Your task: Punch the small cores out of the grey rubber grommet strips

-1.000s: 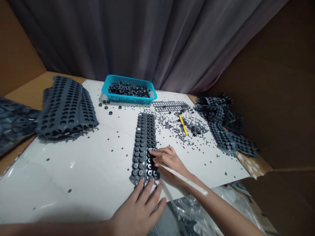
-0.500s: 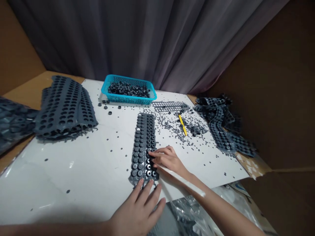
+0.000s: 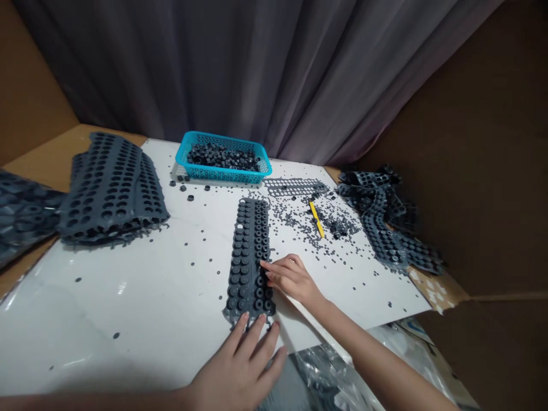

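Note:
A long dark rubber strip (image 3: 237,277) with rows of round studs lies lengthwise on the white board (image 3: 162,308). My left hand (image 3: 240,359) rests flat with its fingers spread, fingertips at the strip's near end. From the right, my right hand (image 3: 293,279) reaches over the strip's right edge, with thumb and forefinger bent together on the right-hand studs. Whatever sits between those fingertips is too small to make out. A pale, thin stick (image 3: 319,322) runs under the right hand and forearm.
Behind stands a blue basket (image 3: 225,174) of small dark pieces. Stacked perforated sheets (image 3: 113,182) lie left. A yellow tool (image 3: 316,218) lies among scattered dots, near a perforated strip (image 3: 295,186). Crumpled strips (image 3: 381,228) lie right, clear plastic (image 3: 329,371) at the front edge.
The fingers of my right hand have shifted very slightly on the studs, and the pale stick has swung lower beneath the forearm. My left hand stays in place.

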A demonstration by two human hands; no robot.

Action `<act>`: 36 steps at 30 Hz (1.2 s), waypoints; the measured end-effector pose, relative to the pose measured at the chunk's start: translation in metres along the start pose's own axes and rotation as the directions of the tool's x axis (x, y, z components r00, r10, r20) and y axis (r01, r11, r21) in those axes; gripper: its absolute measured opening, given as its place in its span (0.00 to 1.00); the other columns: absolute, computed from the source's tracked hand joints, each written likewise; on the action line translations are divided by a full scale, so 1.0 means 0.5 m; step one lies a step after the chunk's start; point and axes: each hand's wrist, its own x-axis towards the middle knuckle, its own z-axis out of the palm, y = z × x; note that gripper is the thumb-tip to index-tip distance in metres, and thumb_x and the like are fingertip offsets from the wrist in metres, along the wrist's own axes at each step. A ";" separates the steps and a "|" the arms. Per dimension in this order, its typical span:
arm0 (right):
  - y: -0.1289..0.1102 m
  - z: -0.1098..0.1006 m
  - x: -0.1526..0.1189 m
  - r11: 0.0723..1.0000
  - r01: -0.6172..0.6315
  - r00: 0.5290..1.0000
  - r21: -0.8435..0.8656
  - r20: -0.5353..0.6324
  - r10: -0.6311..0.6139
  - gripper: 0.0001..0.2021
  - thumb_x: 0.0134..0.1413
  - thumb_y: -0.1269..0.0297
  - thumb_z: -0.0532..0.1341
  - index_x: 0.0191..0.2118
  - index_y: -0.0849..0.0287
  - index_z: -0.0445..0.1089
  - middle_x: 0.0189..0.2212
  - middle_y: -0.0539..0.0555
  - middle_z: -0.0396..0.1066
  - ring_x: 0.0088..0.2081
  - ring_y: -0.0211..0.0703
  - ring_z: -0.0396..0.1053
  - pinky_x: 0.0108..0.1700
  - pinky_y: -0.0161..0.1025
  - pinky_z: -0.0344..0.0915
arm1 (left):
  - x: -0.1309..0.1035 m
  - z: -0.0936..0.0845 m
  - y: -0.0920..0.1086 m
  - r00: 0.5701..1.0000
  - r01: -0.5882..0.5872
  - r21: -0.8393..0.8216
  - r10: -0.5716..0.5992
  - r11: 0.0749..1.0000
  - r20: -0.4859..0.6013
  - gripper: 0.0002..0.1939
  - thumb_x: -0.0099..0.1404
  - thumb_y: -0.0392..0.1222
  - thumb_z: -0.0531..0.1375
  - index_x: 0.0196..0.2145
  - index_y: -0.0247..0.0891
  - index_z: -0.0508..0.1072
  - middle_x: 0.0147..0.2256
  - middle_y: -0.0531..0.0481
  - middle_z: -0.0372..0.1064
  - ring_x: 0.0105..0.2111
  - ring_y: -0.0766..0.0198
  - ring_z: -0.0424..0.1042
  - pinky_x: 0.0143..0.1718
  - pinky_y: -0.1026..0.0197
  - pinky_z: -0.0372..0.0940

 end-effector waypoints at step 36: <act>0.006 -0.003 0.015 0.999 -0.028 1.000 0.035 -0.012 0.028 0.02 0.62 0.66 0.57 0.38 0.55 0.67 0.42 0.51 0.77 0.40 0.40 0.72 0.41 0.42 0.61 | -0.002 0.016 0.005 1.000 -0.011 0.072 0.013 0.997 -0.023 0.25 0.69 0.43 0.48 0.62 0.35 0.56 0.61 0.37 0.54 0.57 0.41 0.57 0.54 0.40 0.49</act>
